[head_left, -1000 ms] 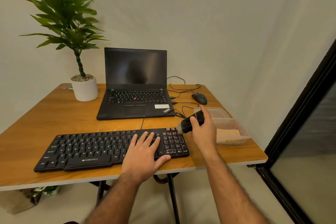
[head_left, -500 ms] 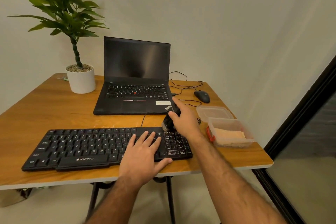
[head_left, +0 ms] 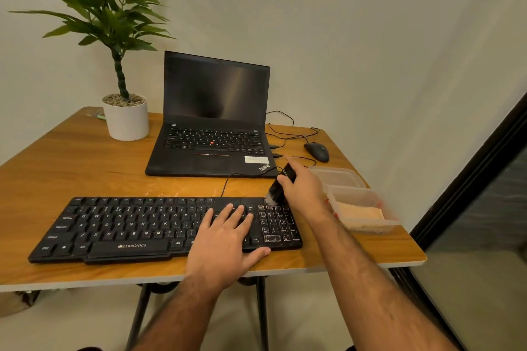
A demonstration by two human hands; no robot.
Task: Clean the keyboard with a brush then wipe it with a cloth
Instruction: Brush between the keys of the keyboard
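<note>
With the right hand [head_left: 305,191] gripping the black handheld brush [head_left: 281,184], bristles on the numpad of the black plastic keyboard [head_left: 128,228] that the flat left hand [head_left: 225,239] steadied, hard strokes risked popping keys.

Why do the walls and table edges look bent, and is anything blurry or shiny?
Head view: wide-angle lens bows the table edge and dark door frame; soft glare streaks the laptop screen; the plastic container beside the right hand looks slightly smeared; lighting is warm and dim.
</note>
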